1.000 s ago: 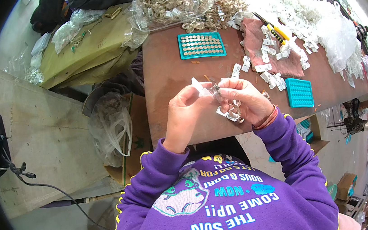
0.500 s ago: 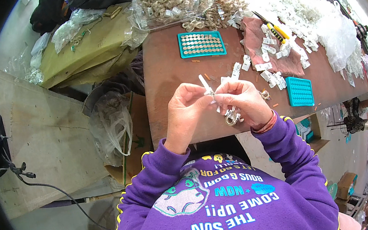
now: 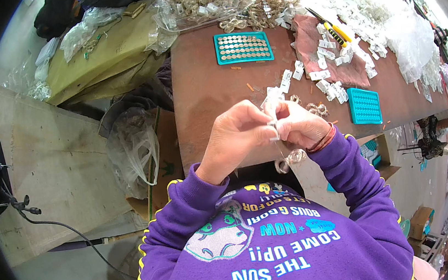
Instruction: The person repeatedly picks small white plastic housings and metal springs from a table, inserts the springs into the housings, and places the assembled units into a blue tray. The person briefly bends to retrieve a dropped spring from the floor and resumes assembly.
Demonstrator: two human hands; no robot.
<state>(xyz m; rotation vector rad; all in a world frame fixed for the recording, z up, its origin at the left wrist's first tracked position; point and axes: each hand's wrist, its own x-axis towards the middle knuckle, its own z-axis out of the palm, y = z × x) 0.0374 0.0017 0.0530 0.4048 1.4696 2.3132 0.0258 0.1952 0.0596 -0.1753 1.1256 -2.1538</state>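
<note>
My left hand is closed, its thumb and forefinger pinching a small white plastic piece. Against it, my right hand is closed too, with its fingertips at the same piece. Much of the piece is hidden by the fingers. A small coil of thin pale wire hangs below my right hand, over the table's front edge. Just beyond the fingertips shows another white plastic part; whether it is held or lies on the table I cannot tell.
On the brown table stand a turquoise tray of round metal discs and a second turquoise tray. Yellow-handled pliers lie on a pink cloth among white parts. Behind are wire coils and a white heap.
Both hands have turned and come closer together, slightly to the right. The long white end that stuck up from my left fingers no longer shows there. The wire coil hangs lower.
</note>
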